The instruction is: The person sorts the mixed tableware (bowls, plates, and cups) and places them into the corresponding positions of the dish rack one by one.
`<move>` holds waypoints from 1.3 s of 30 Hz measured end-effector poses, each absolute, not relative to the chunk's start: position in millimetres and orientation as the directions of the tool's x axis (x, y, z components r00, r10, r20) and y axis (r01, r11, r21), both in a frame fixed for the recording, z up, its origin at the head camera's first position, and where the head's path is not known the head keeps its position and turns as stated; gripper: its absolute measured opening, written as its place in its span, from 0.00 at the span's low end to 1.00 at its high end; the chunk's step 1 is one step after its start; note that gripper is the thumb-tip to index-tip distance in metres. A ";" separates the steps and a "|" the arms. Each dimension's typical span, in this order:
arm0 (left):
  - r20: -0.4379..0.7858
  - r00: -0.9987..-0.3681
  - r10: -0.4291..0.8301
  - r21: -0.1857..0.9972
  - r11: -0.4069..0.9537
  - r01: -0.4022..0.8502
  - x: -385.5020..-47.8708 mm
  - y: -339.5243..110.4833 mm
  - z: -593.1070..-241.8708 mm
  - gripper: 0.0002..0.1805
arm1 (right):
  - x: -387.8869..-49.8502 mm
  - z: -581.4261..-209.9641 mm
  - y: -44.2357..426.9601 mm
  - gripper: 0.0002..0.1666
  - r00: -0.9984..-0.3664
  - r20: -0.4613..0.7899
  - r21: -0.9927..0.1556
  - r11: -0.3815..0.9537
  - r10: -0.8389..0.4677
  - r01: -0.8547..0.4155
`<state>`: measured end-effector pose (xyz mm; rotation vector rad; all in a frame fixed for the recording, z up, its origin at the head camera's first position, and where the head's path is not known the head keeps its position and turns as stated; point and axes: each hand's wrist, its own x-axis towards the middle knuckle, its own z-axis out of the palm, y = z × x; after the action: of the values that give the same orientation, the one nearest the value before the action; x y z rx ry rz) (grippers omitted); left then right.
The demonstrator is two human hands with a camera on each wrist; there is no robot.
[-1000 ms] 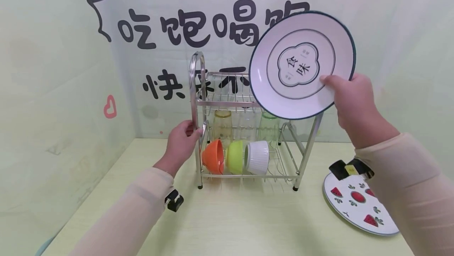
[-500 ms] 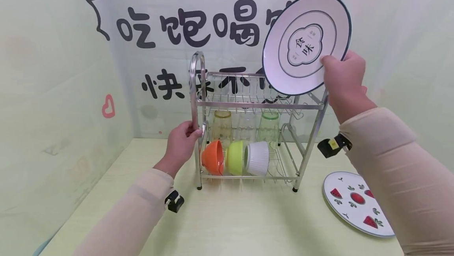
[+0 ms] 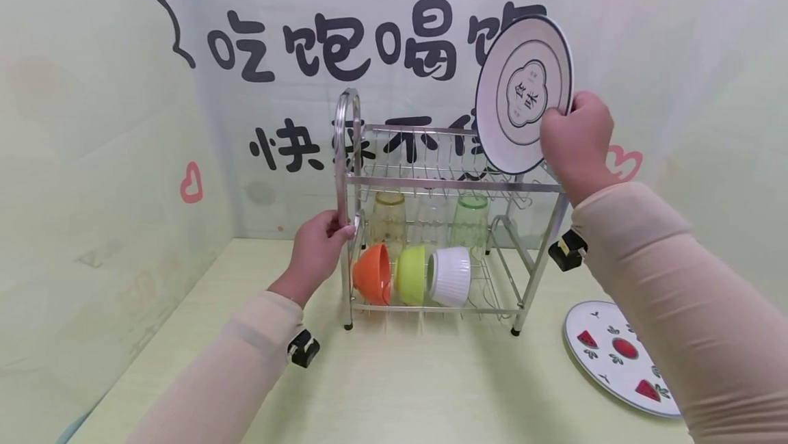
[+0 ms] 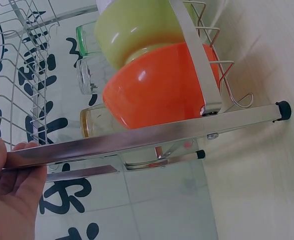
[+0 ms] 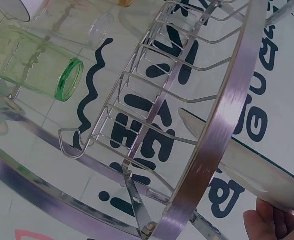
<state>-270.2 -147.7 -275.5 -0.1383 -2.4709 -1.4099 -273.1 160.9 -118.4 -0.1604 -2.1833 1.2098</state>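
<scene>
My right hand (image 3: 579, 143) pinches a white plate (image 3: 501, 122) with a dark blue rim and printed characters, its thumb on the front face. The plate is steeply tilted, its lower edge at the right part of the upper tier of a metal dish rack (image 3: 431, 183). The right wrist view shows the plate (image 5: 266, 170) behind the tier's front rail; whether it touches the wires I cannot tell. My left hand (image 3: 317, 245) grips the rack's left upright, with the thumb in front. In the left wrist view, fingers of the left hand (image 4: 12, 195) wrap that metal bar.
On the lower tier, an orange bowl (image 3: 371, 274), a lime-green bowl (image 3: 410, 275) and a white ribbed bowl (image 3: 451, 276) stand on their sides. Behind are upturned glasses, yellow (image 3: 389, 218), clear (image 3: 433, 222) and green (image 3: 470, 222). A fruit-patterned plate (image 3: 606, 369) lies at right.
My right hand has carried the plate leftward to the rack's upper tier, first rising, then lowering. The plate has turned more edge-on. My left hand keeps its grip on the upright.
</scene>
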 end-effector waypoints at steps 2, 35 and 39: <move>0.298 -0.953 -0.059 0.824 0.519 0.226 -270.1 -147.8 -275.0 0.12 | -274.6 -121.2 159.5 0.21 -0.787 0.495 -0.765 0.615 0.369 -0.192; 0.292 -0.955 -0.045 0.812 0.540 0.223 -266.8 -145.8 -272.2 0.12 | -302.5 -133.3 158.7 0.23 -0.830 0.458 -0.687 0.720 0.318 -0.103; 0.290 -0.956 -0.048 0.811 0.542 0.219 -266.6 -146.5 -271.9 0.12 | -305.5 -137.5 158.9 0.22 -0.839 0.445 -0.671 0.737 0.314 -0.080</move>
<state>-266.6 -146.5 -271.9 -0.1430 -2.5037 -1.3753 -305.5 158.9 -137.5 -0.1760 -2.3908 0.9577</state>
